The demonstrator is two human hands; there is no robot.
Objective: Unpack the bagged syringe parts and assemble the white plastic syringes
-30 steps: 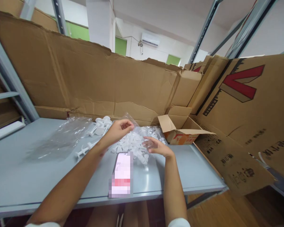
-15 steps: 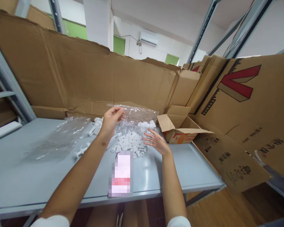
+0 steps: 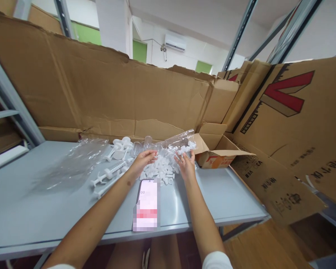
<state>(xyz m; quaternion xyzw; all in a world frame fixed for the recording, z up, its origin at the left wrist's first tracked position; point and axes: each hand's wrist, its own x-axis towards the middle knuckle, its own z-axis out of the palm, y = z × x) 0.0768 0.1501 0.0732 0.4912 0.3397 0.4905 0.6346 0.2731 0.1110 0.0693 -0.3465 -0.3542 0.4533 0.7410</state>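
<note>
My left hand (image 3: 143,160) and my right hand (image 3: 186,163) both pinch a clear plastic bag (image 3: 176,142) that hangs low over a heap of small white plastic caps (image 3: 160,170) on the grey table (image 3: 30,201). A few white pieces still sit inside the bag near my right hand. To the left of the heap lie white syringe-like plungers (image 3: 109,172). A phone (image 3: 148,203) lies flat near the table's front edge, between my forearms.
A crumpled clear bag (image 3: 75,160) lies on the left of the table. A small open cardboard box (image 3: 217,151) stands at the right. Tall cardboard sheets (image 3: 114,93) wall the back and right side. Metal rack posts (image 3: 5,93) rise at the left.
The bag was lifted, spilling white caps onto the table. It has now come down and shifted right, and my right hand has closed on it.
</note>
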